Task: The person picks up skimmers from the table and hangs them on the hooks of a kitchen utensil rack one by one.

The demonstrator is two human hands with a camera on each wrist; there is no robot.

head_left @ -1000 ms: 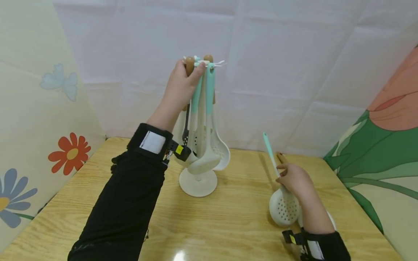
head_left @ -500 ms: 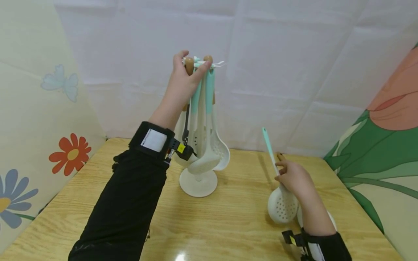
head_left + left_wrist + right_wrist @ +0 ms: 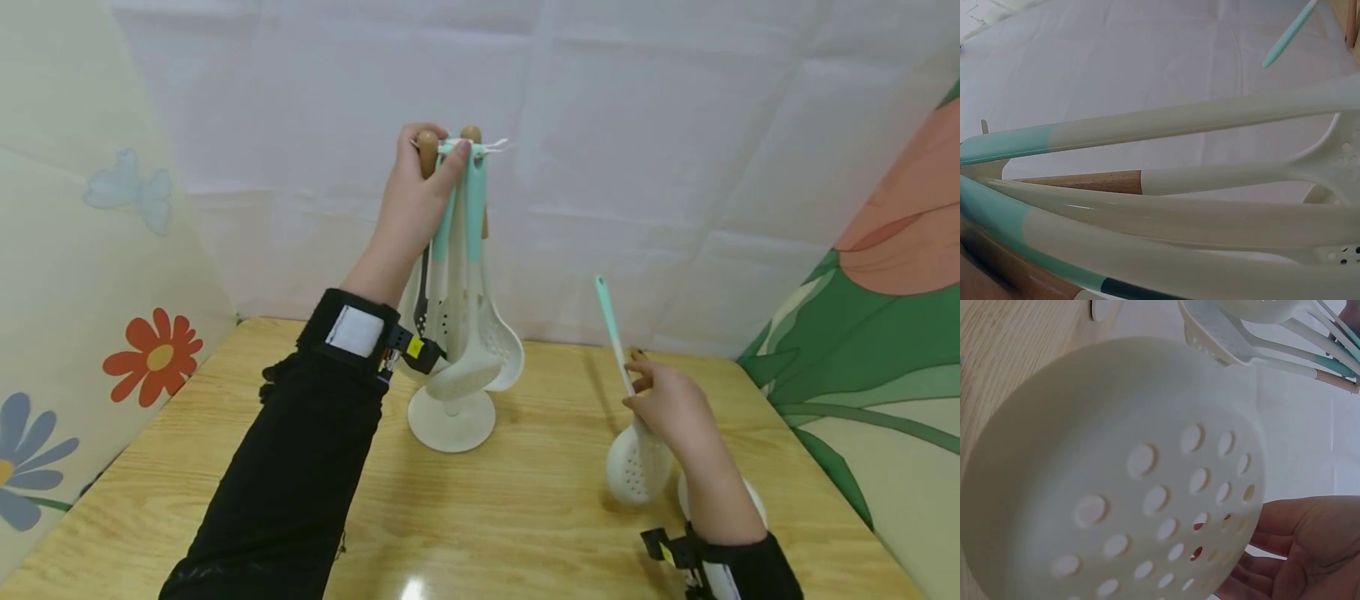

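The left hand (image 3: 415, 196) is up high, with fingers curled round the tops of the spoons hanging on the white rack (image 3: 451, 417); that grip keeps the rack from turning or tipping; the right hand (image 3: 667, 406) pinches the thin green handle of a holey spoon (image 3: 636, 467), bowl hanging low just above the wooden table (image 3: 525, 517), handle tip pointing up, well apart from the rack.

A long black sleeve (image 3: 292, 467) is worn on each arm, and a black wrist strap (image 3: 352, 329) with a white patch, a small yellow tag and a black clip is fastened at each cuff, both hands being left bare
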